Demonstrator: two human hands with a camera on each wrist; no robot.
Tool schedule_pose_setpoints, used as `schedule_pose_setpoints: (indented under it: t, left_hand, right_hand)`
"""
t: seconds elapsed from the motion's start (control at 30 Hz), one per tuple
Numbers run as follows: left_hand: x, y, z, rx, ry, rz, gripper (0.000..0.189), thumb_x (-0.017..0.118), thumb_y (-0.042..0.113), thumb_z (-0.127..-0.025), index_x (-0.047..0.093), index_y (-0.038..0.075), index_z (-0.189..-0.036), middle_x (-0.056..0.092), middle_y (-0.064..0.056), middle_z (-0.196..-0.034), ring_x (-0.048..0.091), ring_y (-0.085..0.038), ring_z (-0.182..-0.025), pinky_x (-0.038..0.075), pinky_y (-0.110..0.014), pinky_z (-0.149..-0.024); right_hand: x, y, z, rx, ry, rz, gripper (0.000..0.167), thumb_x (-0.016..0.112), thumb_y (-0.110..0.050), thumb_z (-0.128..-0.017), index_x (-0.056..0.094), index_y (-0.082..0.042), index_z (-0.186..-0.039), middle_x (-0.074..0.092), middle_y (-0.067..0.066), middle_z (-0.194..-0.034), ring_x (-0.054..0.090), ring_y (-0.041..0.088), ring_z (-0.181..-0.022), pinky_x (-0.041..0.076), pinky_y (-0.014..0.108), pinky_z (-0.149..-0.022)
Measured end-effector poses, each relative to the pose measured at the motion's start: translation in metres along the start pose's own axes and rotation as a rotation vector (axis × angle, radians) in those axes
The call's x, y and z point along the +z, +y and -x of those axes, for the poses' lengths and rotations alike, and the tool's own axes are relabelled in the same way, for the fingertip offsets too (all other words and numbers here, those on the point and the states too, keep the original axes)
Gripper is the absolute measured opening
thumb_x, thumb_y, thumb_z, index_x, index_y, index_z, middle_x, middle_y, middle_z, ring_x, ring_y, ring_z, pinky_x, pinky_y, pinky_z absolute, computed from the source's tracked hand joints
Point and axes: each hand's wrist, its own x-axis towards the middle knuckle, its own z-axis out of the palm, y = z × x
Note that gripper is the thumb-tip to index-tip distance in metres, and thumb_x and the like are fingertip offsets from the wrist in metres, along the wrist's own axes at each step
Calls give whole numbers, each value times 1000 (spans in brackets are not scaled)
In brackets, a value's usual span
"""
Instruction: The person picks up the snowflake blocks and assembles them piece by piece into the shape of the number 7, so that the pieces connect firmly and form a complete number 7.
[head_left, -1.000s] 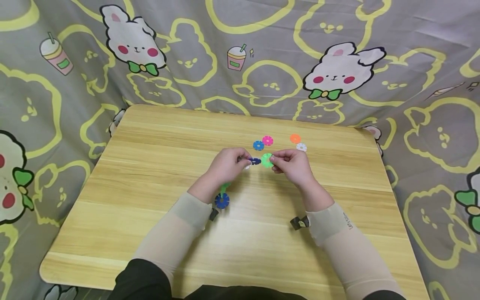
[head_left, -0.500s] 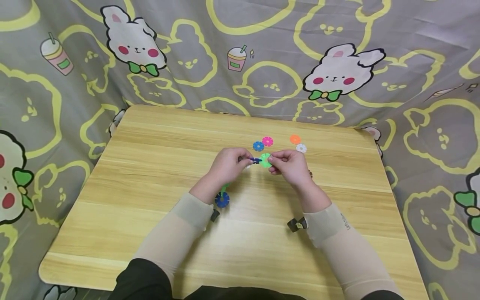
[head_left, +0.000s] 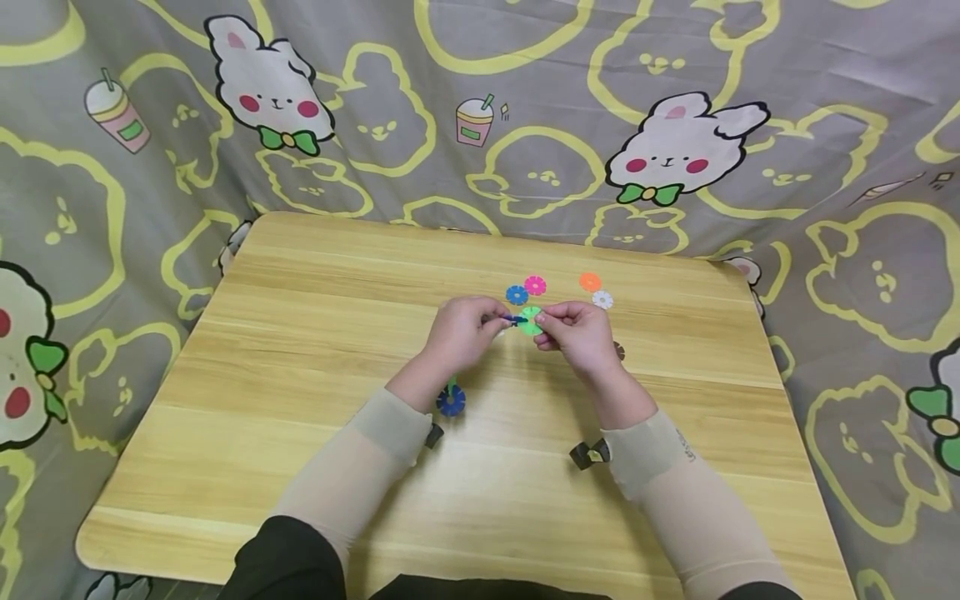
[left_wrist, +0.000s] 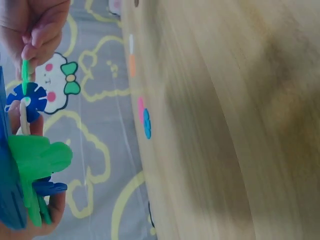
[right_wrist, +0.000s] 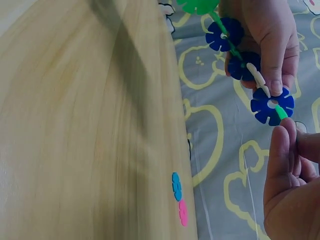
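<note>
I'm seeing the green disc (head_left: 531,327) sitting at the fingertips of the right hand (head_left: 583,332), which is pinching it between thumb and fingers on the side away from the chain. Its opposite edge is meeting the dark blue disc (right_wrist: 262,105) crosswise; can't tell how deep it's seating.

That dark blue disc is forming the near end of the disc chain (right_wrist: 242,70), with a white piece (right_wrist: 256,77) joining on behind it. Left hand (head_left: 463,329) is grasping the chain right at this end; I can't tell if the pinch is landing on the dark blue rim or the white piece. Rest of the chain is running back under the left wrist, where a blue end disc (head_left: 442,402) is showing in the head view. Both hands are hovering over the table.

Loose discs are lying flat past the hands: light blue (head_left: 512,297) just beside pink (head_left: 529,287), orange (head_left: 590,282) just beside the loose white disc (head_left: 597,300). A brown disc (head_left: 620,352) is peeking out from behind the right wrist.

Wood-grain table (head_left: 300,375) is filling the workspace. Grey curtain (head_left: 555,100) is hanging around it, showing yellow outlines, white bunny heads and drink cups. Beige sleeves (head_left: 326,487) are covering both forearms.
</note>
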Motion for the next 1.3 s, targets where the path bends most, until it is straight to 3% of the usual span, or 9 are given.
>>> schedule_pose_setpoints:
  t: [0.17,0.33,0.43,0.57,0.7,0.87,1.0,1.13,1.3]
  left_hand:
    - [-2,2,0,-27,-81,58,11,74,16,-102,77,11,-111,76,0,-106,68,-17,-93,58,-35,-85]
    - [-2,4,-1,-25,-196,141,35,77,20,-100,69,7,-132,73,0,-113,67,-18,-104,55,-38,-97]
    - [-3,7,-4,-20,-226,165,33,72,25,-104,70,7,-131,73,0,-111,65,-18,-94,56,-36,-86]
    - [0,8,-6,-31,-257,148,21,65,27,-108,77,10,-114,73,1,-102,58,-15,-72,50,-30,-66]
    - [6,3,-5,-45,-274,166,21,63,24,-109,75,11,-99,69,0,-92,52,-12,-64,46,-27,-59]
    - [4,-1,-1,-91,-193,241,22,61,23,-110,73,9,-99,68,-2,-88,58,-15,-72,50,-29,-65]
    - [-1,-1,0,-135,-91,281,23,59,22,-111,72,7,-100,67,-4,-88,58,-17,-73,50,-30,-64]
    - [-2,-1,1,-190,3,334,24,58,21,-111,69,5,-97,66,-5,-87,55,-17,-71,48,-30,-63]
    - [-3,3,0,-249,65,380,25,59,22,-110,68,4,-96,63,-6,-85,55,-17,-74,48,-29,-65]
  right_hand:
    - [-7,-1,-2,-23,-40,53,21,69,3,-101,66,18,-116,75,3,-81,72,10,-66,63,29,-67]
    - [-14,1,-4,-51,-76,122,22,69,-1,-102,69,17,-115,76,8,-88,71,9,-66,63,27,-68]
    - [-15,0,-4,-82,-119,144,21,69,1,-101,69,18,-114,76,13,-92,70,9,-66,63,27,-67]
    - [-14,0,-2,-113,-179,159,18,70,5,-99,70,18,-112,77,16,-93,70,11,-65,63,27,-66]
    - [-17,2,0,-110,-184,189,21,71,1,-100,69,17,-113,76,22,-95,71,13,-65,64,34,-67]
    - [-52,10,-8,-125,-30,345,29,69,-12,-104,68,13,-119,73,28,-104,74,22,-75,64,39,-71]
    - [-99,21,-15,-101,81,628,34,67,-21,-106,69,9,-121,72,25,-107,72,32,-88,61,40,-76]
    - [-133,33,-15,-11,18,850,44,69,-25,-103,66,10,-128,70,29,-116,66,40,-103,57,50,-88]
    - [-142,46,-12,56,-81,916,56,78,-29,-96,64,12,-132,69,29,-122,65,41,-110,52,57,-98]
